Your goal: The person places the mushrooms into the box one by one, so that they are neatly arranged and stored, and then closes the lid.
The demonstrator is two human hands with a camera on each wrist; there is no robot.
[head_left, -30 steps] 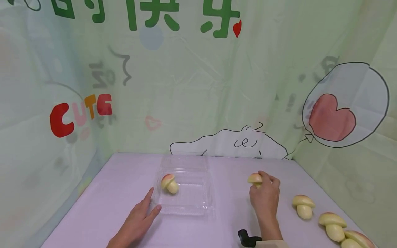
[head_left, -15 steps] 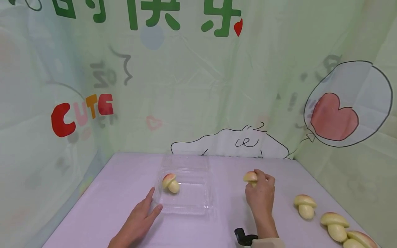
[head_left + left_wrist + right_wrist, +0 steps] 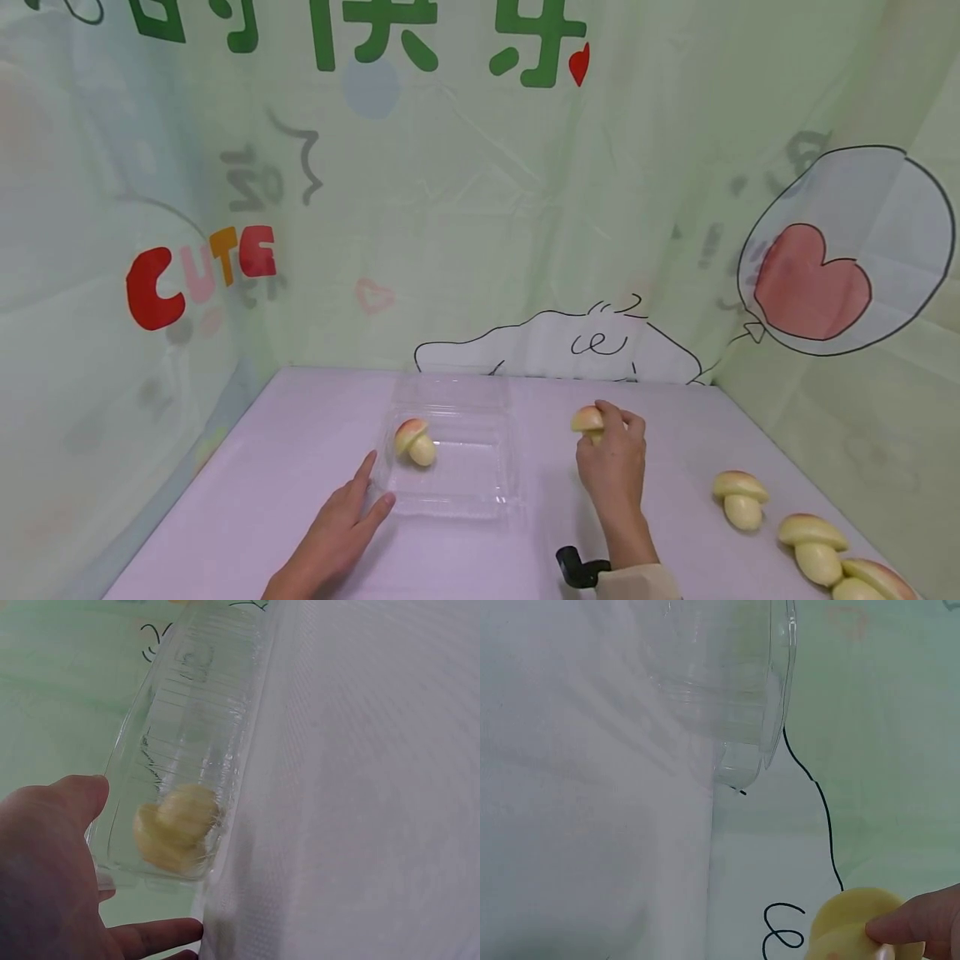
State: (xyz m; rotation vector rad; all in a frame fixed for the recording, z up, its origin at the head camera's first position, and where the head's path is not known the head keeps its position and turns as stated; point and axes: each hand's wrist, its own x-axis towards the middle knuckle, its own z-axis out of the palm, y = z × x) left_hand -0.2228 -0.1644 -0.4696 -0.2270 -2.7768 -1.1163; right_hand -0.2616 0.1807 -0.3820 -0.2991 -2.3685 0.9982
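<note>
My right hand [image 3: 613,462] pinches a mushroom-shaped piece [image 3: 587,421], pale yellow with a reddish cap, above the table to the right of the clear plastic box [image 3: 468,500]. In the right wrist view the thumb presses on the yellow mushroom piece [image 3: 851,922]. At the box's left front corner rests my left hand [image 3: 333,529], fingers extended and thumb spread. Inside the box, on its left side, lies another mushroom piece [image 3: 416,443]; the left wrist view shows it through the clear wall [image 3: 176,829]. The box's lid [image 3: 452,390] is folded back behind it.
On the right side of the lilac table [image 3: 300,433] stand a mushroom piece [image 3: 741,500], a second one [image 3: 813,546] and a third [image 3: 870,581] cut off by the frame edge. Printed curtains [image 3: 480,208] enclose the table at the back and sides.
My right hand has moved left toward the box, carrying the mushroom piece with it. The left hand has stayed at the box's corner.
</note>
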